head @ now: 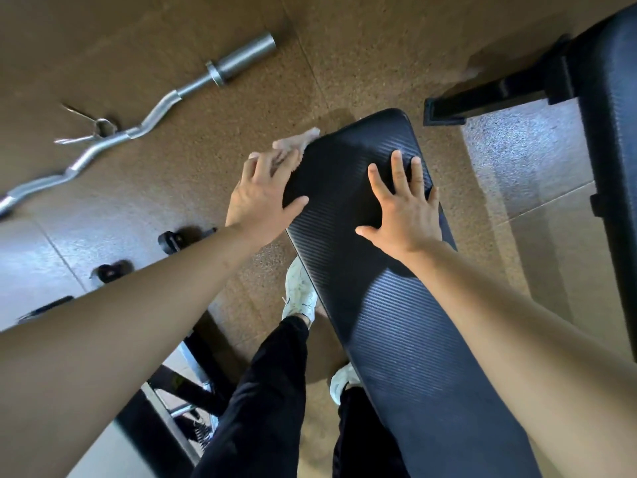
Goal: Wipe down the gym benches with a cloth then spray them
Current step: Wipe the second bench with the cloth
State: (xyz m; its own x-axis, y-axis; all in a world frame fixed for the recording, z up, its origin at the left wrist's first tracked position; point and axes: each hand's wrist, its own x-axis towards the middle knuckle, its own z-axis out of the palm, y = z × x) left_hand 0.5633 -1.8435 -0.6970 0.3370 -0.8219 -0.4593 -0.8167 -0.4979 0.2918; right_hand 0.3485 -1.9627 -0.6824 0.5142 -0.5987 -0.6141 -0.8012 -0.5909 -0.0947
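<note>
At the far left a bare curl bar [144, 127] lies on the speckled rubber floor [206, 63], with a spring collar [100, 127] beside it, both well clear of our work.

Next comes our left hand [258, 198], at the left edge of the gym bench [396, 322] near its far end. The fingers lie fairly straight over the cloth [296, 141], pressing it to the pad's rim, and the thumb reaches across the top. This is a flat press rather than a fist. The cloth is pale and small, bunched beneath the fingers, with a corner poking out beyond them.

We judge the cloth light, soft and limp. It will crumple or slide out unless we keep the palm and fingers spread flat on it, so pressing serves better than pinching. The ribbed vinyl pad looks firm and a little grippy, so the cloth should drag rather than skate.

To the right, our right hand [403, 208] rests open on the pad with its fingers splayed. It holds nothing and seems to be steadying us.

Further right stands a second bench [613, 132], dark-padded and apart from this one.

We see no spray bottle, so we take this to be the wiping step.
</note>
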